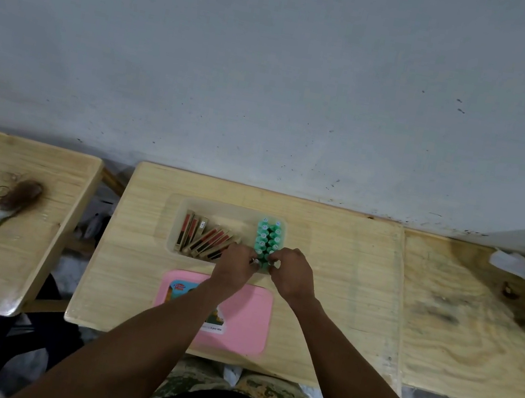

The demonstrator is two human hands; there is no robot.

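While both hands work at the near end of the clear tray (177, 219), the green tubes (268, 238) stand upright in its right part. They are packed in two tight rows, with mint-coloured bodies and round pale caps facing up. The left hand (236, 264) and the right hand (292, 273) curl their fingers onto the nearest tubes from either side and pinch them, so the front ones are partly hidden. Slim tan-and-red boxes (204, 239) lean in the tray's left part. Just nearer than the tray lies a pink lid (247, 321), crossed by the left forearm. Well off to the tray's left lies a hairbrush (6, 208).
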